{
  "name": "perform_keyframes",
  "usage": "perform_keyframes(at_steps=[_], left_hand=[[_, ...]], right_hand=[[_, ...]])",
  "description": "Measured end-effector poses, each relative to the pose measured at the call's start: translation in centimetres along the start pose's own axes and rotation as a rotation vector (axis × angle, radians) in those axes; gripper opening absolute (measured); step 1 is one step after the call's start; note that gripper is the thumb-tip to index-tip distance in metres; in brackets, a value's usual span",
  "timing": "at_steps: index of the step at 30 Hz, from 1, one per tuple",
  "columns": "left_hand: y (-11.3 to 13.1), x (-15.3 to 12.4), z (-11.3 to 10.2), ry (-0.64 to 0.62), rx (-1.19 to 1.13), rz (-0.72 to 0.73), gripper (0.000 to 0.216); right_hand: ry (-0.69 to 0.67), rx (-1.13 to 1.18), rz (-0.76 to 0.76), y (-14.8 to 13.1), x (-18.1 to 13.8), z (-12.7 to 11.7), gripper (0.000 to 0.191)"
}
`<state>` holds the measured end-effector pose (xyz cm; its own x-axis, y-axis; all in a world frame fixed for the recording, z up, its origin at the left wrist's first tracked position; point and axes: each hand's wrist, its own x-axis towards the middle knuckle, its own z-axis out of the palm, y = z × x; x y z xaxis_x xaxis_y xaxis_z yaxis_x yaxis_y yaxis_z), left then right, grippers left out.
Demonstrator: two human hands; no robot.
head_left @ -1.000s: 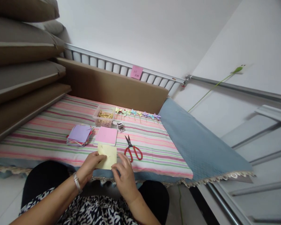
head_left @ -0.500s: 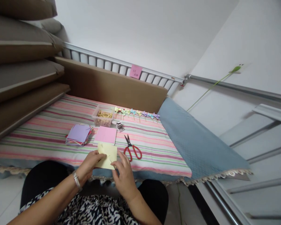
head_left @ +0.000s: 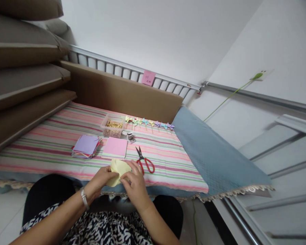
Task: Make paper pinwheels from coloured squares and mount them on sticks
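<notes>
A square sheet of pale yellow paper [head_left: 119, 167] is between my two hands above the front edge of the striped cloth, and it bends upward. My left hand [head_left: 103, 177] pinches its left side, thumb on top. The fingers of my right hand [head_left: 134, 178] are closed on its lower right part; the fingertips partly cover the paper there. Just right of my right hand lie scissors [head_left: 141, 158] with red handles, blades parted and pointing away. Behind the sheet is a stack of pink paper [head_left: 115, 147]. To its left sits a stack of purple and other coloured paper [head_left: 86, 146].
A clear plastic box [head_left: 113, 126] holds small wooden sticks. Beside it is a small bag [head_left: 130, 137] of dark bits. Several paper pinwheels [head_left: 151, 123] stand in a row behind. A brown board [head_left: 122, 90] closes off the back; stacked cushions [head_left: 25, 78] rise at left.
The yellow sheet was nearly flat and now curves, its edge lifted. My right fingers have closed in on its lower right part, and both hands shifted slightly.
</notes>
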<state>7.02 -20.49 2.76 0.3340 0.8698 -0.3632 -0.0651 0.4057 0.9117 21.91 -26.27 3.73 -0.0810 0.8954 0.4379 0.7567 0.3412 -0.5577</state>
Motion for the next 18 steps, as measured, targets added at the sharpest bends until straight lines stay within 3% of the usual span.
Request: perform_keyframes(at_steps=[18], left_hand=[[0.28,-0.72,-0.09,-0.113,0.020,-0.018,0.025]], right_hand=[[-0.062,0.012,0.109,-0.34,0.56,0.52,0.008]])
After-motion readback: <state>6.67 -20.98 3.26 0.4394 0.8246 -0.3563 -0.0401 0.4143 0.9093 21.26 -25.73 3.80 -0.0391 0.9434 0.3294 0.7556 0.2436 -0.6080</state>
